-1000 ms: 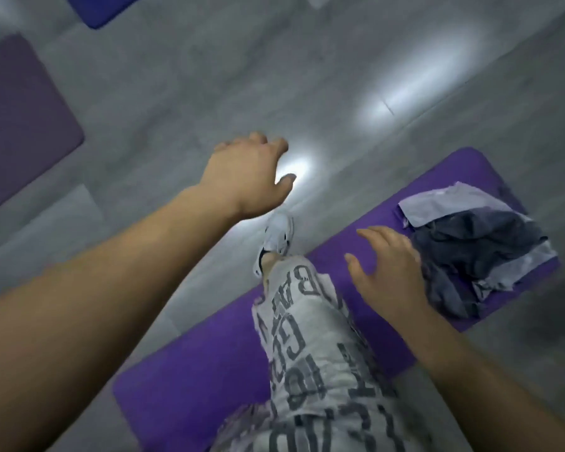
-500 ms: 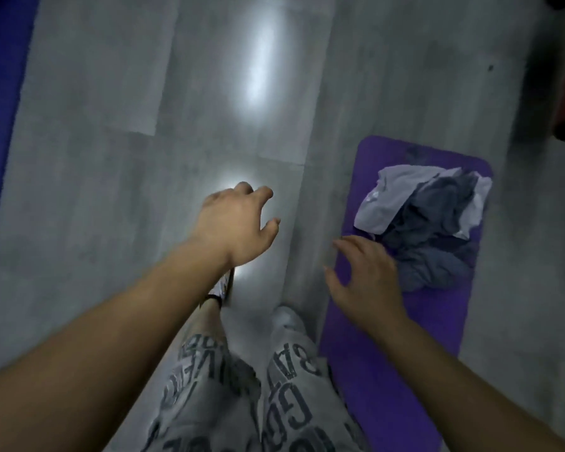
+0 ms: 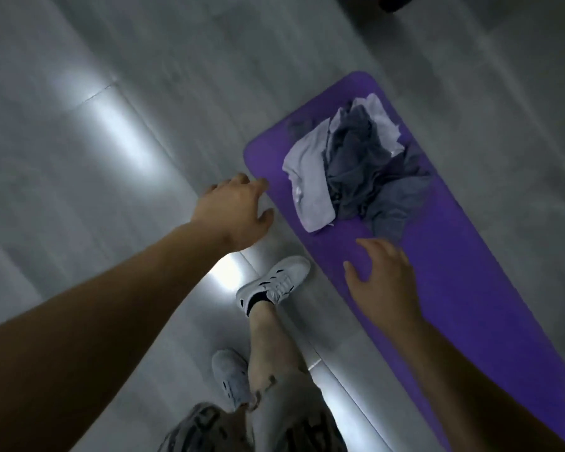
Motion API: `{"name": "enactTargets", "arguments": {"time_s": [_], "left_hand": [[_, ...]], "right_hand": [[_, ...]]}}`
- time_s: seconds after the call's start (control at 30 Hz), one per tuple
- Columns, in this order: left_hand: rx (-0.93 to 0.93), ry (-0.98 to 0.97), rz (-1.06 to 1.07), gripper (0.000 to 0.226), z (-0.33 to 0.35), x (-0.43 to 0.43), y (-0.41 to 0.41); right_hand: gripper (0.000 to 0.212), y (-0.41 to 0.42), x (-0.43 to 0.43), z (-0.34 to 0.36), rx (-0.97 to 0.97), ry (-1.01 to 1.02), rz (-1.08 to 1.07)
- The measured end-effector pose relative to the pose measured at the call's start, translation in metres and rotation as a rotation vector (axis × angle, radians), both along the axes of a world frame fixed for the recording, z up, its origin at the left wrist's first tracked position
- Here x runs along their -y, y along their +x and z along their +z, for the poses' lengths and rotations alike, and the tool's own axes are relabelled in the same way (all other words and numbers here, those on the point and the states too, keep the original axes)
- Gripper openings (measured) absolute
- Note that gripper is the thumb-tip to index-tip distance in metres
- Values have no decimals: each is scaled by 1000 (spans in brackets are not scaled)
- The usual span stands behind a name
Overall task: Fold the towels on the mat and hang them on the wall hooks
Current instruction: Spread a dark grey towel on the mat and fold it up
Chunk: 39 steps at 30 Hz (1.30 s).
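Head view: downward look at a grey tiled floor (image 3: pixel 137 132) streaked with bright light reflections.
Mat: purple exercise mat (image 3: pixel 460 262), flat on the floor.
Towels: crumpled white and grey towels (image 3: pixel 356 168), heaped unfolded at the mat's far end.
Left hand (image 3: pixel 235 213): empty, fingers relaxed, just off the mat's left edge.
Right hand (image 3: pixel 384 283): empty, fingers spread, over the mat, near the heap.
Footwear: white sneaker (image 3: pixel 274 282) beside the mat's left edge.

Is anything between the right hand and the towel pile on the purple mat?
Nothing visible. The right hand is over a bare strip of the purple foam mat, and only that strip lies between it and the crumpled pile of white and grey towels.
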State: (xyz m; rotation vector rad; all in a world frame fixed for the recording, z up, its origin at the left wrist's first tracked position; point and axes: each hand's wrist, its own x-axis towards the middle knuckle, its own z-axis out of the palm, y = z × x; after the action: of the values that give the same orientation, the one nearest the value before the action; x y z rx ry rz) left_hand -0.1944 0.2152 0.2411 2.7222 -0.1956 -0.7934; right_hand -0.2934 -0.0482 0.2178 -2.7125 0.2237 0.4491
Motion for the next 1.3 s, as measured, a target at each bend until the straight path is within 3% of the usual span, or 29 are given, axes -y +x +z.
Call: {"name": "enactTargets", "arguments": {"time_s": [0.33,0.57,0.77,0.9,1.1,1.2,1.3], "left_hand": [[28,-144,-441,41,-116,164,111],[8,-103,-774,45,-236,303,156],[-164,-72,-631,75,-369,381,152],[-275,-229,-375,85,-419,408,157],[-330,-378,-252,55,-388,400,158],[-394,-481,-192,34,-335,381,147],[-431,-544,-194,31,-262,364,140]], "right_hand": [[48,53,106,-117,-64,-9,-407],[56,55,178,-241,-84,56,-557],[78,88,227,-356,-37,163,-616],[80,113,251,-404,16,248,-632],[53,106,254,-380,53,250,-668],[48,93,245,-321,99,272,-677],[42,80,233,-244,164,296,-729]]}}
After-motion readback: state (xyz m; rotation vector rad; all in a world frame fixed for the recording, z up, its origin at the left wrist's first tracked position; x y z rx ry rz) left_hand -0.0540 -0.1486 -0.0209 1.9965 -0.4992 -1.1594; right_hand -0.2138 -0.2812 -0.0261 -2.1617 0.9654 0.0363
